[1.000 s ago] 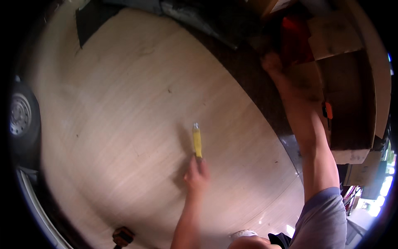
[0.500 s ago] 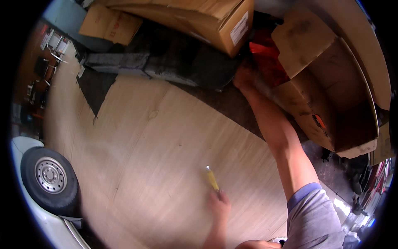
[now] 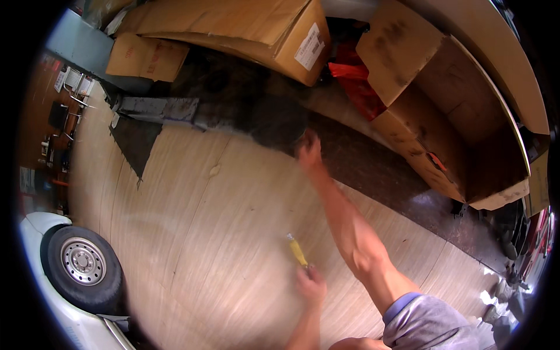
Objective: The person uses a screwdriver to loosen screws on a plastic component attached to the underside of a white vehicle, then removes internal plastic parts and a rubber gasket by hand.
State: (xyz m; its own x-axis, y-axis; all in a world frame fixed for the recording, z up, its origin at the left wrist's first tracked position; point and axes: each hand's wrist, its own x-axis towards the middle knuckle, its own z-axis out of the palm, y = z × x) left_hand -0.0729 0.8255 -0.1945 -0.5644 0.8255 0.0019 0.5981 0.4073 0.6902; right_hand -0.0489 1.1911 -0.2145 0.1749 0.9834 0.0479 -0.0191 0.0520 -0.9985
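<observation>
My left hand (image 3: 311, 284) is closed around a small yellow-handled tool (image 3: 297, 252) with a short silver tip, held over the pale wood-look floor. Its exact kind cannot be made out. My right hand (image 3: 310, 153) reaches forward, fingers curled at the near right edge of a dark, blurred sheet (image 3: 280, 121), which it appears to grip. The sheet lies against the end of a long grey metal beam (image 3: 160, 109). A dark triangular flap (image 3: 139, 146) spreads on the floor below the beam's left end.
A long cardboard box (image 3: 233, 26) and a smaller carton (image 3: 146, 57) stand behind the beam. On the right is a large open carton (image 3: 434, 140) beside red plastic (image 3: 357, 87). A white vehicle's wheel (image 3: 84, 262) stands at the lower left.
My right hand has moved left and toward me, away from the red plastic, and the dark sheet's end has shifted with it. My left hand keeps hold of the yellow-handled tool.
</observation>
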